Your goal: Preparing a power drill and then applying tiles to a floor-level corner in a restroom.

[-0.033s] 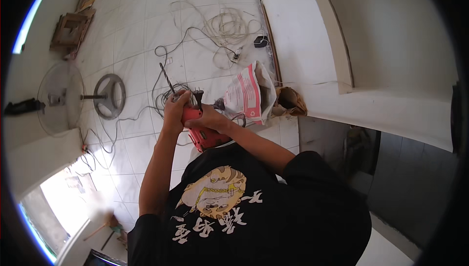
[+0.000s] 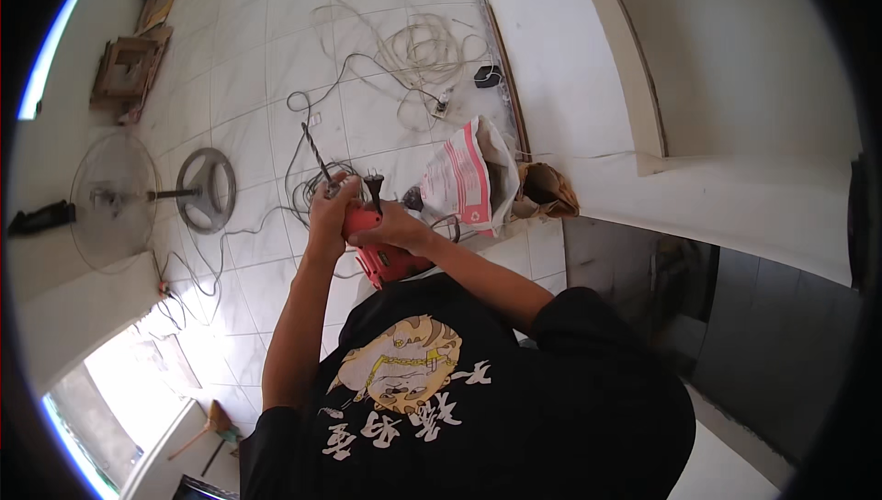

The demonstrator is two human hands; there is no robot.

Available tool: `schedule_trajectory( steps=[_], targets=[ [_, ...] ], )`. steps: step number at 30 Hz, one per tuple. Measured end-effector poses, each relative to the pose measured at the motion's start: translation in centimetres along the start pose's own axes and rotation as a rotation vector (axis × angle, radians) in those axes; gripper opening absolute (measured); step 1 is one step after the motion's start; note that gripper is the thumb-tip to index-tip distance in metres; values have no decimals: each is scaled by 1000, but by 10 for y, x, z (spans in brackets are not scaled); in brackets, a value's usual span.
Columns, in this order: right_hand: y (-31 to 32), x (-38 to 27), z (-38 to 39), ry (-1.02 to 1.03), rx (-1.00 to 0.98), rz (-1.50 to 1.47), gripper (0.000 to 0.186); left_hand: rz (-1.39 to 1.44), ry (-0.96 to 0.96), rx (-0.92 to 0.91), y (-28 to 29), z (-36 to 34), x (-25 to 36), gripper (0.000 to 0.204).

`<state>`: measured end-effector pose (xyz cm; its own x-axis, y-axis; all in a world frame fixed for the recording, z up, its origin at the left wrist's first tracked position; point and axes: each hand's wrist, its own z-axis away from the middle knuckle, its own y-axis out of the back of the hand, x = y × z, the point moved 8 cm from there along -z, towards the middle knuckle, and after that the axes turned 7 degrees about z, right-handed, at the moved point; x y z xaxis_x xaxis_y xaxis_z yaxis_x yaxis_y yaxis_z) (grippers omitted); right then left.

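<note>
A red power drill [image 2: 395,263] with a long spiral bit [image 2: 317,153] is held in front of my body. My left hand [image 2: 331,220] is wrapped round its front end by the chuck, just below the bit. My right hand [image 2: 400,224] grips the red housing beside it, thumb across the body. A black plug-like piece [image 2: 373,188] stands up between my hands; whether my fingers hold it is unclear. A coiled dark cable [image 2: 305,195] lies on the tiles beyond my hands.
A standing fan [image 2: 115,192] with a round base is at left. A pink-striped white sack [image 2: 467,179], brown paper bag [image 2: 551,190], black box [image 2: 487,76], pale cord coils [image 2: 423,50] and wooden frames [image 2: 129,73] lie around the tiled floor. A step edge runs along the right.
The view has shifted very slightly. My hands remain on the drill, with almost no visible movement.
</note>
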<state>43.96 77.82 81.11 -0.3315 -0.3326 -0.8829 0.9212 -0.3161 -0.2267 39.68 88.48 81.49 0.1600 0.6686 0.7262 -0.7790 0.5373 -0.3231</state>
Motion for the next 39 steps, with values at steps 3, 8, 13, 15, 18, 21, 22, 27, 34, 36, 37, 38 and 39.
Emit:
schedule_trajectory(
  steps=[3,8,13,15,18,21,22,27,34,36,37,38,39],
  targets=[
    [51,35,-4,-98,156,-343,54,-61,20,-149,-32,-45,-11,56],
    [85,102,-4,-101,346,-896,41,-639,203,-219,-31,-185,-47,51],
    [94,140,-18,-208,475,-1117,50,-1312,-191,-362,-75,-385,-128,28],
    [93,160,-19,-268,600,-1212,56,-1367,-414,-485,-106,-466,-181,22],
    [105,174,-26,-356,701,-1345,60,-1360,-584,-557,-161,-594,-248,17],
    [111,186,-34,-410,813,-1528,63,-1652,-537,-713,-199,-708,-327,22],
    [115,194,-39,-426,828,-1555,63,-1669,-545,-765,-208,-724,-355,26],
    [136,201,-70,-639,946,-1635,76,-1721,-413,-1015,-226,-760,-450,38],
    [145,195,-101,-670,960,-1757,75,-1522,-471,-1174,-218,-758,-465,36],
    [136,200,-106,-653,916,-1748,74,-1570,-350,-1158,-215,-761,-469,36],
    [135,201,-107,-645,917,-1753,74,-1574,-400,-1213,-219,-758,-468,37],
    [133,202,-109,-646,894,-1735,72,-1576,-402,-1219,-221,-758,-469,37],
    [133,205,-111,-653,877,-1714,70,-1509,-368,-1162,-223,-755,-471,36]
  ],
)
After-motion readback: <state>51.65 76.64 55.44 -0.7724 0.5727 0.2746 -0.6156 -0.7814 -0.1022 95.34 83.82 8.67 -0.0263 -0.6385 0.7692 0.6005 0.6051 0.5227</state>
